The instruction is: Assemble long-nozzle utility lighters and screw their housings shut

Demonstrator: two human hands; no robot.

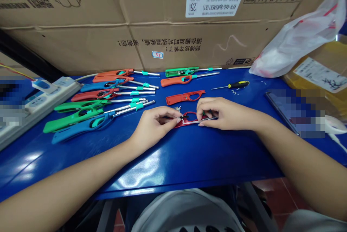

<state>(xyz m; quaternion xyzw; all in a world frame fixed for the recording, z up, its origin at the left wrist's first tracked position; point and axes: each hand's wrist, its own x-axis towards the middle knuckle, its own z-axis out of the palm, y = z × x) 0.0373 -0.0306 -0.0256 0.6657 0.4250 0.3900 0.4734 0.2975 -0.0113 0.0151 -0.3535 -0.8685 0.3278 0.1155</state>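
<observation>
My left hand (155, 125) pinches a small black part (184, 117) with a white wire (187, 122) at the left part of an open red lighter shell half (193, 116). Closed over the shell's right end, my right hand (223, 113) grips a thin metal tube (213, 118) between thumb and fingers. My fingers partly hide the shell. Just beyond my hands lies the other red shell half (177, 99), its inner side up. A small metal piece (177, 109) shows behind my left fingertips.
Several long-necked lighters (78, 119) lie at left; a green one (181, 72) and an orange one (177, 81) lie at the back. A yellow-black screwdriver (237, 84) and loose screws (235, 92) lie at right, near a phone (283, 110). A carton (162, 18) stands behind; a power strip (51, 96) is left.
</observation>
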